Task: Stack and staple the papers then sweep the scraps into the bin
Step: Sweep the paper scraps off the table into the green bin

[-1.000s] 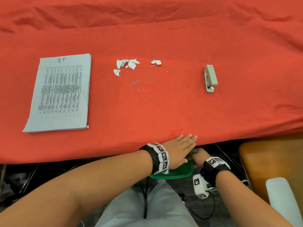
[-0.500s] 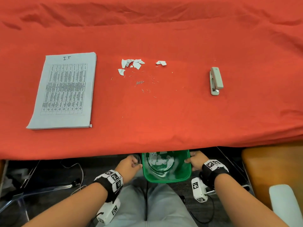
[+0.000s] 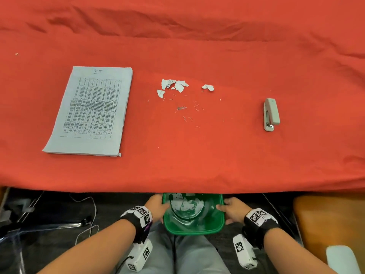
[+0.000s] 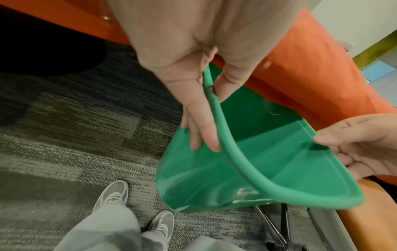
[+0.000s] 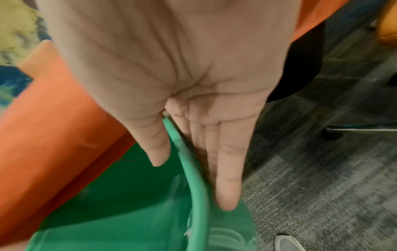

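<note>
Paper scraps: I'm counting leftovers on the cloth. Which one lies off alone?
The scrap nearest the stapler; the others cluster closer to the paper stack.

A table draped in a red cloth [image 3: 217, 155] carries a squared stack of printed papers [image 3: 90, 109] at left, torn paper scraps [image 3: 173, 86] and loose staples [image 3: 181, 108] in the middle, and a grey stapler [image 3: 271, 114] lying well apart at right.
</note>
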The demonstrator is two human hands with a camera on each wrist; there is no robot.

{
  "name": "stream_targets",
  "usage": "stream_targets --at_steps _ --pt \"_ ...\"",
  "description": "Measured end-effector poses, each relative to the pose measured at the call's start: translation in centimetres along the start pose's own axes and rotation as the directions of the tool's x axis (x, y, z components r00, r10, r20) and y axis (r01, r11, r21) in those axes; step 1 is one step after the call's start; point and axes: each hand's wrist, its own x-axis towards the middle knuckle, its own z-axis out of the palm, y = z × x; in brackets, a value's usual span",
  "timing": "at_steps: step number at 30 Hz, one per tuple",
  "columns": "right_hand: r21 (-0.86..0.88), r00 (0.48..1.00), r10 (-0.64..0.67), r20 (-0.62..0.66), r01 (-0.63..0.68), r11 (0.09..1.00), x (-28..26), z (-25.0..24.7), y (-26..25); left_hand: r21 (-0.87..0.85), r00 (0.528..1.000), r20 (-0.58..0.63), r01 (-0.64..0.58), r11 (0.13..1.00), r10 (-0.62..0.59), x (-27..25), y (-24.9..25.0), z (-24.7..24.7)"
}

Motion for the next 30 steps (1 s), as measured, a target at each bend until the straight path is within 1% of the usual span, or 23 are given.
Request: stream_targets --at_steps 2,4,5,7,8,9,10,11,12,13,16,18,19,20,21,23,25,27,28,29,30 --pt "-0.213 0.999 -0.023 0.029 0.028 0.977 -1.6 -0.5 -0.2 0.026 1.000 -0.024 -0.011 1.000 0.012 0.0 -0.2 -0.5" --pt "-0.352 0.997 -0.050 0.066 0.070 0.933 -3.6 -1.8 -1.0 0.039 0.999 -0.027 -0.018 0.999 0.019 0.2 -0.5 -0.9" --pt "-0.375 0.992 -0.077 0.100 0.109 0.920 -4.9 -2.7 -2.1 0.039 0.999 -0.027 -0.024 0.999 0.026 0.3 -0.5 -1.2" --pt "-0.277 0.973 -0.179 0.144 0.213 0.937 -7.4 -5.0 -5.3 0.055 0.999 -0.017 -0.027 0.998 0.028 0.2 -0.5 -1.6" --pt "-0.222 0.957 -0.265 0.121 0.286 0.932 -8.1 -6.4 -7.3 0.055 1.000 -0.005 -0.030 0.998 0.030 0.2 -0.6 -1.8" --pt "-0.233 0.927 -0.370 0.064 0.374 0.898 -8.4 -7.9 -9.4 0.051 1.000 0.006 -0.029 0.998 0.028 0.1 -0.6 -2.0" --pt "-0.309 0.881 -0.474 0.001 0.451 0.837 -8.2 -9.4 -11.6 0.046 1.000 0.008 -0.027 0.999 0.027 0.1 -0.7 -2.1" --pt "-0.391 0.832 -0.552 -0.058 0.490 0.779 -7.5 -10.8 -13.5 0.042 0.999 0.011 -0.032 0.999 0.031 -0.1 -0.7 -2.2" --pt "-0.460 0.798 -0.592 -0.113 0.486 0.744 -6.3 -12.0 -15.2 0.035 0.999 0.014 -0.039 0.999 0.039 -0.2 -0.7 -2.3" --pt "-0.514 0.784 -0.600 -0.161 0.452 0.729 -4.9 -12.8 -16.8 0.031 0.999 0.012 -0.048 0.998 0.047 -0.3 -0.8 -2.3" --pt "-0.672 0.789 -0.557 -0.258 0.267 0.691 -0.1 -13.2 -19.5 0.050 0.998 -0.008 -0.054 0.997 0.054 -0.6 -0.5 -2.4" --pt "-0.751 0.784 -0.544 -0.300 0.157 0.641 1.7 -12.0 -20.0 0.073 0.998 -0.016 -0.054 0.996 0.055 -0.4 -0.4 -2.5" --pt "-0.782 0.780 -0.547 -0.304 0.124 0.611 2.1 -11.0 -20.0 0.081 0.998 -0.023 -0.051 0.995 0.053 -0.4 -0.3 -2.6" --pt "-0.811 0.778 -0.561 -0.282 0.119 0.573 2.2 -9.8 -19.8 0.087 0.999 -0.025 -0.037 0.995 0.039 -0.3 -0.1 -2.6" --pt "-0.841 0.784 -0.578 -0.226 0.143 0.522 1.8 -8.5 -19.4 0.096 1.000 -0.024 -0.016 0.995 0.019 -0.3 0.0 -2.7" --pt "-0.900 0.806 -0.590 -0.043 0.226 0.373 0.4 -5.5 -18.2 0.127 0.999 -0.020 0.040 0.991 -0.038 -0.1 0.1 -2.9" --pt "-0.914 0.827 -0.532 0.182 0.342 0.220 -1.7 -2.6 -16.5 0.148 0.994 -0.019 0.107 0.983 -0.105 0.0 0.0 -3.0" --pt "-0.886 0.823 -0.424 0.378 0.455 0.094 -3.9 -0.3 -14.7 0.132 0.992 -0.005 0.123 0.984 -0.124 0.7 -0.6 -2.9" --pt "-0.864 0.811 -0.384 0.442 0.500 0.061 -4.7 0.2 -14.2 0.128 0.993 -0.003 0.121 0.984 -0.122 0.9 -0.7 -2.9" --pt "-0.845 0.799 -0.370 0.474 0.530 0.062 -5.1 0.1 -14.2 0.128 0.993 -0.002 0.117 0.985 -0.118 0.9 -0.6 -2.9" --pt "-0.833 0.791 -0.388 0.474 0.546 0.095 -5.2 -0.5 -14.9 0.131 0.993 -0.008 0.118 0.984 -0.118 1.0 -0.6 -2.9"
